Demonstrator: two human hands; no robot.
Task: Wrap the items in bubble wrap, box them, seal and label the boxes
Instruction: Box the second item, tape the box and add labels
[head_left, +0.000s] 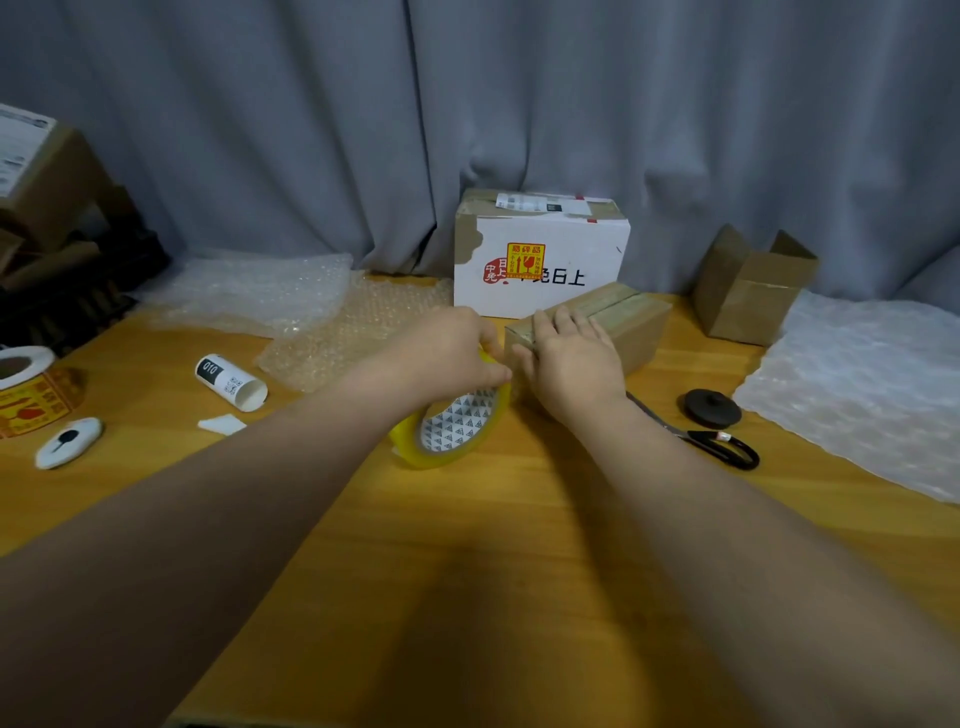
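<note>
Sealing step I'd say: box (623, 317) dead centre, left hand (457, 348) gripping the tape (457, 428) at its 8 o'clock, right hand (571, 356) pressed flat on its near end. Next up probably cutting, scissors (722, 441) at 4 o'clock.

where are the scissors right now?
Head view, right of centre: the scissors lie on the table beside the right hand's wrist, blades toward the brown box, black disc just beyond the handles.
</note>
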